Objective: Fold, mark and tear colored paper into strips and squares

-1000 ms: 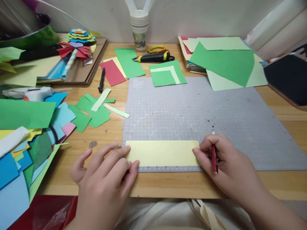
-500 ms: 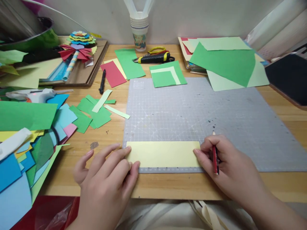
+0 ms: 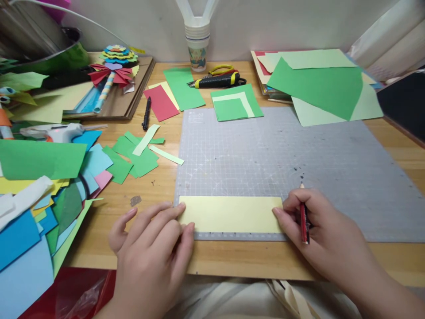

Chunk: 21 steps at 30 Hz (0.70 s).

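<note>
Yellow paper strip [image 3: 230,214]: lies flat along the near edge of the grey cutting mat [image 3: 282,150] on the wooden counter [image 3: 159,186].
Left hand [image 3: 152,248]: palm down, fingers extended and slightly spread, tips pressing the strip's left end; grasps nothing.
Right hand [image 3: 318,235]: fingers curled around a red pencil [image 3: 303,219], point directed away from the person; one fingertip touches the strip's right end.

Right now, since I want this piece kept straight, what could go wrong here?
The pale yellow paper strip lies along the near edge of the grey cutting mat, pinned only at its ends by the left hand and right hand; it could slip askew. The red pencil, tucked in the right hand's grip, may weaken that hand's hold.
</note>
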{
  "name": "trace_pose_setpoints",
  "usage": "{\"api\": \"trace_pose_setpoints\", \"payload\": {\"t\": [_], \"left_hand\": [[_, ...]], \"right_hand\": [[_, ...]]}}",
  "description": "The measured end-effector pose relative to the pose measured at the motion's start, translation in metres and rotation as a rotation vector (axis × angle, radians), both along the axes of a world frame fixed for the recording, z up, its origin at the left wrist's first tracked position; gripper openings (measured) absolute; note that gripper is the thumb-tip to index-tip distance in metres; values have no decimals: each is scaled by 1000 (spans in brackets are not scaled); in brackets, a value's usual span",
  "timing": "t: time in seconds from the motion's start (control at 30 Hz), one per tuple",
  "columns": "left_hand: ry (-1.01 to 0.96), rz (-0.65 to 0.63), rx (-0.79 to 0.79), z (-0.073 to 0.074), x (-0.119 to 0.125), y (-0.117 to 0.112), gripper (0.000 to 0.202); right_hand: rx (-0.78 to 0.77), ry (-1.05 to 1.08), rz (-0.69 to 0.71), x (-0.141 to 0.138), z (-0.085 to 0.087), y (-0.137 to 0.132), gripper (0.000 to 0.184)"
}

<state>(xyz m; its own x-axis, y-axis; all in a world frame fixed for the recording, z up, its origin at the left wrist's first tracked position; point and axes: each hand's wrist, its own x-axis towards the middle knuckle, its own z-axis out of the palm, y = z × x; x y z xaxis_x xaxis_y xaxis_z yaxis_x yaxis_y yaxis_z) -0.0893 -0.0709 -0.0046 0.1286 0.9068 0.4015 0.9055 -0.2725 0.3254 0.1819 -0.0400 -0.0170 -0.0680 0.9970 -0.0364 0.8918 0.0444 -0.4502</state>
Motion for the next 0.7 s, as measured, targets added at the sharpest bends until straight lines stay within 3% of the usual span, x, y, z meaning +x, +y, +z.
{"api": "trace_pose_setpoints", "payload": {"t": [0.1,0.23,0.37,0.7], "left_hand": [[40,-22,-46,-1,-6,1,4],[77,92,-56,-3,-6,1,13],[60,90,-43,-1,-1,2,8],[152,-10,-129,0,-5,2,31]], "right_hand": [[0,11,-9,-3,2,0,18],[-7,9,-43,-6,4,-1,17],[-13,22,-20,-3,2,0,19],[37,-44,-35,-7,0,-1,14]]}}
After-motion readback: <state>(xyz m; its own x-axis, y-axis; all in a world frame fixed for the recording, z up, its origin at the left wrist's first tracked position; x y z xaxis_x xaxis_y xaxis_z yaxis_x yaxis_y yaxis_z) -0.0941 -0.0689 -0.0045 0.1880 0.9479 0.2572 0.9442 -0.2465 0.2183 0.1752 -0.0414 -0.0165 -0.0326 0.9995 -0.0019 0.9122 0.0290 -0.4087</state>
